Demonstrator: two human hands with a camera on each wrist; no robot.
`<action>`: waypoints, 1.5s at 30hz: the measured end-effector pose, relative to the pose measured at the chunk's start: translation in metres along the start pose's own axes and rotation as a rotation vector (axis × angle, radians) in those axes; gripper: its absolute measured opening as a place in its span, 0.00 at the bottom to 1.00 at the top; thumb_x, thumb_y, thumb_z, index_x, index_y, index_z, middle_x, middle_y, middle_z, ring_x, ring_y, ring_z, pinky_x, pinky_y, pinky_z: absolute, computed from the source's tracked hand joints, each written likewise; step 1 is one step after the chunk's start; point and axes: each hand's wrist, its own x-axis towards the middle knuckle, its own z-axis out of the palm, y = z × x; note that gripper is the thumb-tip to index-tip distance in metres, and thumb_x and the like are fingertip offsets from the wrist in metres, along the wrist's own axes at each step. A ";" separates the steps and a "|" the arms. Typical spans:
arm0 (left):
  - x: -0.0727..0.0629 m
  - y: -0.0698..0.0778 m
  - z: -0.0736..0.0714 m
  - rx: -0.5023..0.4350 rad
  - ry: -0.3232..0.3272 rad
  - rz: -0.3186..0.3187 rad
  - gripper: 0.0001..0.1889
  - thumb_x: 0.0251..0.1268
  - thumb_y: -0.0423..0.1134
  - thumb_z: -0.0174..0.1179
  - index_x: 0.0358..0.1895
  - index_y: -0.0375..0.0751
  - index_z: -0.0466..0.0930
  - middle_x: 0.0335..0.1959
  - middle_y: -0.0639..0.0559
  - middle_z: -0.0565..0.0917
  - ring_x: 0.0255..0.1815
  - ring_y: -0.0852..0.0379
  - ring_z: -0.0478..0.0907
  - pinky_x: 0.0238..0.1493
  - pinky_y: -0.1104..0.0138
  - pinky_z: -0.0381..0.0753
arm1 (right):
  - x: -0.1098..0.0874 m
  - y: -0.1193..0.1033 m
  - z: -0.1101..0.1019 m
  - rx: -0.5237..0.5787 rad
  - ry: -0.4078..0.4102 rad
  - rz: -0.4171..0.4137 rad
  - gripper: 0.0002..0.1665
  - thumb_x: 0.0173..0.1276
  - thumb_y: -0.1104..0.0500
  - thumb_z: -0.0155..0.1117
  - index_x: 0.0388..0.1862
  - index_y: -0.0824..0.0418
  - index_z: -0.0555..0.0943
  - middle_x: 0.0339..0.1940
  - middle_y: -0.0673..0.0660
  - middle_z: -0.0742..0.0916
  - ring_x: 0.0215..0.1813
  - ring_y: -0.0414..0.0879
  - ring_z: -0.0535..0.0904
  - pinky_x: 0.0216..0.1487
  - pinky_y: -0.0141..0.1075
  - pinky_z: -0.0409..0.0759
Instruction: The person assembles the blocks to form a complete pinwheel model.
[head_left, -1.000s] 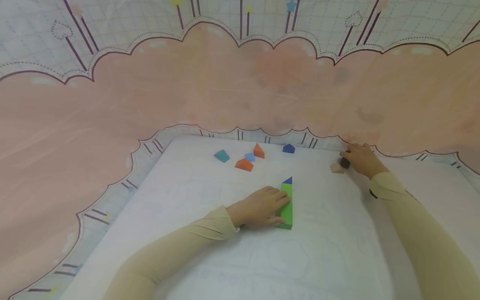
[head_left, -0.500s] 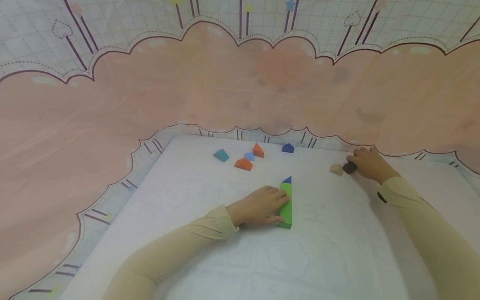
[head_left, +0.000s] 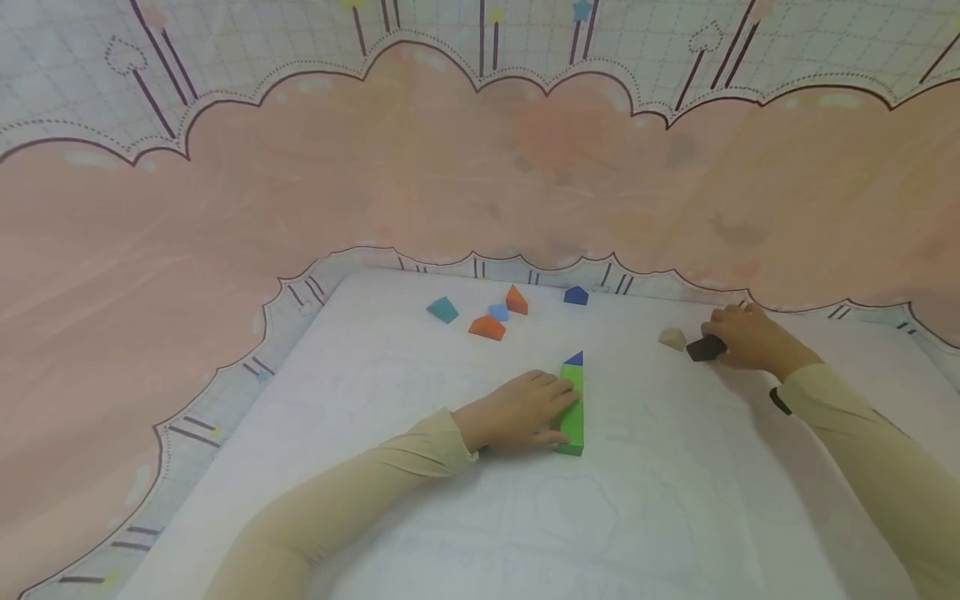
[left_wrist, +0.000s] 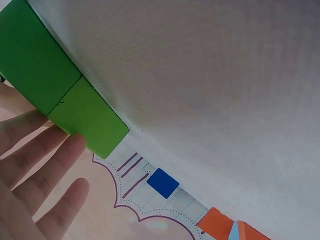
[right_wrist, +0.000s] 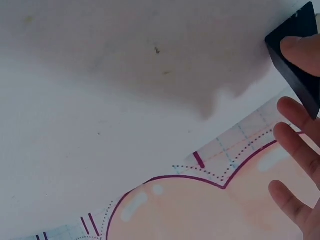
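Note:
My left hand (head_left: 517, 412) rests against the left side of a green bar (head_left: 572, 417), thumb near its close end. In the left wrist view the bar consists of a dark green block (left_wrist: 37, 55) and a light green block (left_wrist: 92, 117), end to end, with extended fingers (left_wrist: 60, 155) along them. A small blue triangular block (head_left: 574, 359) sits at the bar's far end in the head view. At the right, my right hand (head_left: 753, 340) pinches a black block (head_left: 707, 348), its thumb (right_wrist: 302, 52) pressed on the face. A beige block (head_left: 672, 337) lies just left of it.
Toward the back of the white tabletop (head_left: 390, 367) lie a teal block (head_left: 442, 309), two orange blocks (head_left: 487, 327), a light blue block (head_left: 498, 312) and a navy block (head_left: 576, 295). A patterned curtain (head_left: 450, 167) rises behind the back edge.
My right hand has drawn the black block to the right and slightly toward me, away from the beige block, showing more of its face. The left hand and green bar stay put.

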 end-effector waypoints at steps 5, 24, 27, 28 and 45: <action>0.000 0.000 0.000 0.026 -0.004 0.000 0.34 0.68 0.62 0.44 0.69 0.43 0.61 0.67 0.50 0.68 0.67 0.55 0.66 0.71 0.64 0.61 | 0.000 -0.008 -0.001 0.026 0.010 -0.046 0.18 0.43 0.65 0.74 0.36 0.61 0.81 0.32 0.55 0.82 0.39 0.53 0.77 0.45 0.57 0.73; 0.001 0.000 0.000 0.012 -0.007 -0.005 0.34 0.68 0.61 0.45 0.70 0.44 0.61 0.67 0.50 0.68 0.68 0.55 0.65 0.71 0.64 0.61 | 0.026 -0.048 0.005 -0.061 0.255 -0.228 0.21 0.39 0.66 0.77 0.36 0.64 0.81 0.33 0.58 0.83 0.40 0.54 0.78 0.46 0.52 0.75; 0.001 0.000 0.001 0.020 -0.006 -0.001 0.34 0.68 0.62 0.44 0.70 0.44 0.61 0.67 0.50 0.68 0.68 0.55 0.65 0.71 0.64 0.61 | 0.029 -0.053 0.006 -0.074 0.292 -0.236 0.22 0.39 0.67 0.77 0.37 0.65 0.81 0.34 0.60 0.84 0.42 0.55 0.79 0.48 0.53 0.75; 0.001 0.000 0.001 0.020 -0.005 -0.001 0.34 0.68 0.62 0.44 0.70 0.44 0.61 0.67 0.50 0.68 0.68 0.55 0.65 0.71 0.64 0.61 | 0.029 -0.055 0.006 -0.072 0.299 -0.238 0.22 0.39 0.67 0.77 0.37 0.66 0.81 0.35 0.60 0.84 0.42 0.56 0.79 0.48 0.54 0.75; 0.001 -0.001 0.002 0.014 -0.007 0.000 0.35 0.68 0.63 0.43 0.70 0.44 0.61 0.68 0.50 0.68 0.68 0.55 0.65 0.71 0.64 0.61 | 0.045 -0.077 0.005 -0.092 0.290 -0.270 0.23 0.46 0.65 0.76 0.44 0.62 0.81 0.44 0.59 0.84 0.50 0.54 0.78 0.56 0.54 0.74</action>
